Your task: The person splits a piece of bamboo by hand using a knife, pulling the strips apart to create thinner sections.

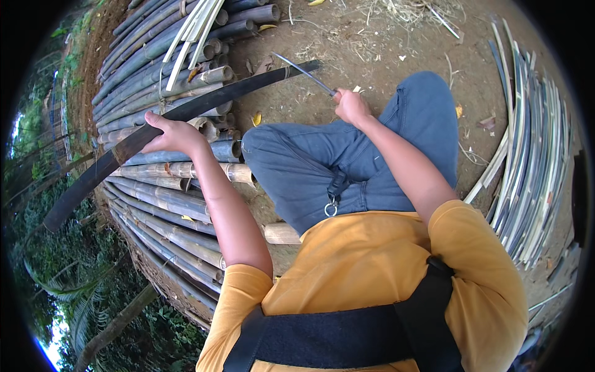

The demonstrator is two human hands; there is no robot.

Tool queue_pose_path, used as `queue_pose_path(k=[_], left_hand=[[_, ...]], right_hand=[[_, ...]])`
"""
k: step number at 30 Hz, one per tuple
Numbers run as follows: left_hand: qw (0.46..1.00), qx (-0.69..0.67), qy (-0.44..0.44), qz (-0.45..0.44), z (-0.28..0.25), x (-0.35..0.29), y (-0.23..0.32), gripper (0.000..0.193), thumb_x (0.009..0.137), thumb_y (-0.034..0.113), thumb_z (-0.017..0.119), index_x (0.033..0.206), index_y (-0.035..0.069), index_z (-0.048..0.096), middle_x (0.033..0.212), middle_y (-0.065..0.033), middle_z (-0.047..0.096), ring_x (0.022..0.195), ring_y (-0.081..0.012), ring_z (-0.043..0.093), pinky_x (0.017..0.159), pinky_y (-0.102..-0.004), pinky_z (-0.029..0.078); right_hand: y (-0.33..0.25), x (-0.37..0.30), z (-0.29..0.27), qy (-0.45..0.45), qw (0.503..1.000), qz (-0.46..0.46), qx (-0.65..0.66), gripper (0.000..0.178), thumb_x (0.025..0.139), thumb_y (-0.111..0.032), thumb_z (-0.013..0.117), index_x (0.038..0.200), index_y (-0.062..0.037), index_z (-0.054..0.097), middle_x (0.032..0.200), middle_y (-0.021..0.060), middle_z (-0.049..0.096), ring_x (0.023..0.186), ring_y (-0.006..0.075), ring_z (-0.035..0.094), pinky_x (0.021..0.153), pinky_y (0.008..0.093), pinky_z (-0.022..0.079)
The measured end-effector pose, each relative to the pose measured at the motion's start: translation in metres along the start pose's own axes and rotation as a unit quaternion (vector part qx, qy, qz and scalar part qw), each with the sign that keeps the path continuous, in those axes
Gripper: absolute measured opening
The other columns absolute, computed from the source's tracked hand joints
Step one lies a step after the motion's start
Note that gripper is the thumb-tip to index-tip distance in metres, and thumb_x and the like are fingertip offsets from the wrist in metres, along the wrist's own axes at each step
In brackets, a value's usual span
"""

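Note:
My left hand [173, 136] is wrapped round a long, dark split bamboo piece [214, 99], with the thumb on top. The piece slants from the lower left up to the ground in front of my knees and bends slightly in the view. In my right hand [352, 108], closed above my bent leg, is a knife [310, 75] with a narrow grey blade. Its handle is mostly hidden in the fist. The blade points up and left and crosses the bamboo's far end in the view; I cannot tell whether they touch.
Bamboo poles [186, 201] are stacked at my left, with pale split strips [193, 34] lying on top. A big bundle of thin strips [527, 167] lies on the right. Shavings [403, 15] litter the dirt ground [347, 46] ahead. Green plants grow beyond the stack.

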State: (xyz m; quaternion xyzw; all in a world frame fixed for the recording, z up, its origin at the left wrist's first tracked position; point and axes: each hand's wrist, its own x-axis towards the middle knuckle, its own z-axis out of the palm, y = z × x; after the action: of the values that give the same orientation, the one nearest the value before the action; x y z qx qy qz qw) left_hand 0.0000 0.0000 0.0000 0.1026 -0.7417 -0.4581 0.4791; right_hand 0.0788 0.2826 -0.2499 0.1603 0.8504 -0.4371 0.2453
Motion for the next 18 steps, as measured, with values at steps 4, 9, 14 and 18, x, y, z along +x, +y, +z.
queue_pose_path(k=[4,9,14,18], left_hand=[[0.999,0.009,0.007,-0.046,0.002,0.001,0.005,0.102,0.096,0.042,0.064,0.148,-0.014,-0.003,0.151,-0.0372,0.021,0.134,-0.0371,0.04,0.112,-0.0441,0.037],[0.997,0.03,0.025,-0.068,-0.005,-0.004,-0.002,0.102,0.096,0.041,0.064,0.149,-0.014,-0.004,0.151,-0.0368,0.021,0.134,-0.037,0.04,0.111,-0.0442,0.037],[0.999,0.015,0.008,-0.043,0.002,0.006,-0.005,0.097,0.097,0.038,0.064,0.149,-0.013,-0.001,0.151,-0.0362,0.022,0.134,-0.037,0.04,0.112,-0.0452,0.037],[0.998,0.03,0.019,-0.047,0.0,0.0,-0.004,0.094,0.097,0.034,0.064,0.149,-0.011,0.0,0.151,-0.035,0.022,0.134,-0.0367,0.04,0.112,-0.0455,0.037]], right_hand=[[0.007,0.018,0.01,0.035,0.998,0.038,0.023,0.024,0.099,-0.028,0.053,0.109,-0.0082,0.062,0.106,0.0201,0.069,0.103,0.0411,0.065,0.085,0.051,0.051],[-0.012,-0.007,-0.003,-0.002,0.999,-0.017,-0.031,0.025,0.099,-0.028,0.051,0.111,-0.0093,0.063,0.106,0.0212,0.068,0.104,0.0408,0.065,0.086,0.0511,0.05],[0.008,0.016,0.009,0.058,0.997,0.05,-0.008,0.024,0.099,-0.028,0.052,0.113,-0.0106,0.062,0.106,0.0222,0.068,0.103,0.0411,0.065,0.086,0.0516,0.05],[-0.006,0.001,0.002,0.023,0.999,0.035,-0.033,0.026,0.1,-0.031,0.051,0.114,-0.0117,0.063,0.111,0.0198,0.068,0.107,0.0389,0.065,0.088,0.0498,0.051]])
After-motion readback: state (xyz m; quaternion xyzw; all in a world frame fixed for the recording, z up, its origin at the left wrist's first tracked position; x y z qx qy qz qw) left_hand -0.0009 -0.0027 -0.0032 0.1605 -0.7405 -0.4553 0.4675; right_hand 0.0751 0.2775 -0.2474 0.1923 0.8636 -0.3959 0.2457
